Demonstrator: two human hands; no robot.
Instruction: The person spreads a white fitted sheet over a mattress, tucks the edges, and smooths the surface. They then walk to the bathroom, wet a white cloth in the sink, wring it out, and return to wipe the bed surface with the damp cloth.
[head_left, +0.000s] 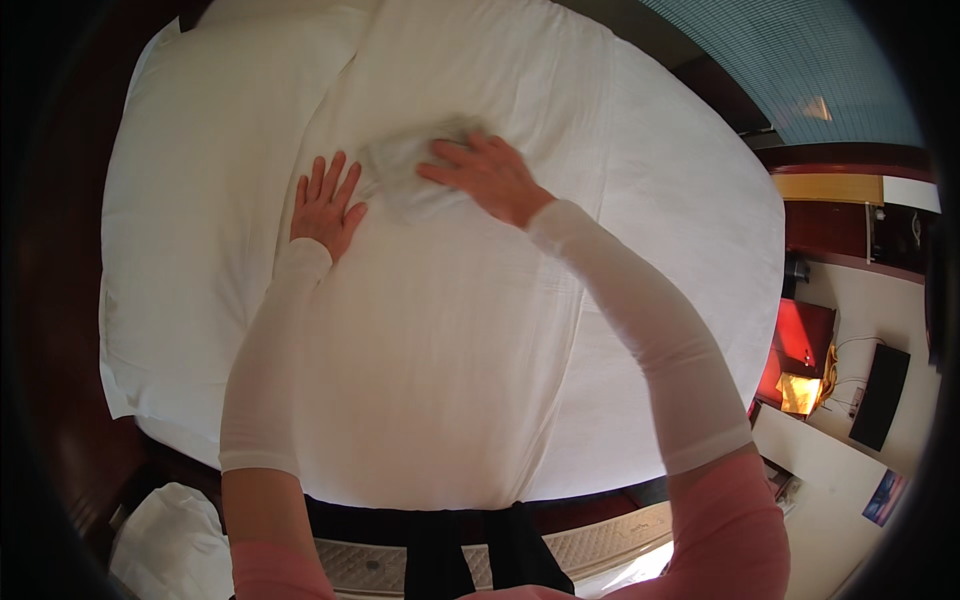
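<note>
My left hand (328, 210) lies flat on the white bed cover (435, 337), palm down with its fingers spread. It holds nothing and rests beside the edge of a white pillow (195, 210) on the left. A pale, blurred cloth (405, 166) lies on the cover between my hands. My right hand (484, 169) has its curled fingers on the right part of that cloth; motion blur hides how firmly they grip. White sleeves cover both my forearms.
Dark wood (56, 300) borders the bed on the left. A white bundle (172, 536) sits at the lower left, and a quilted mattress side (367, 562) runs near my legs. On the right are red furniture (810, 330), a white desk (825, 465) and blue blinds (795, 67).
</note>
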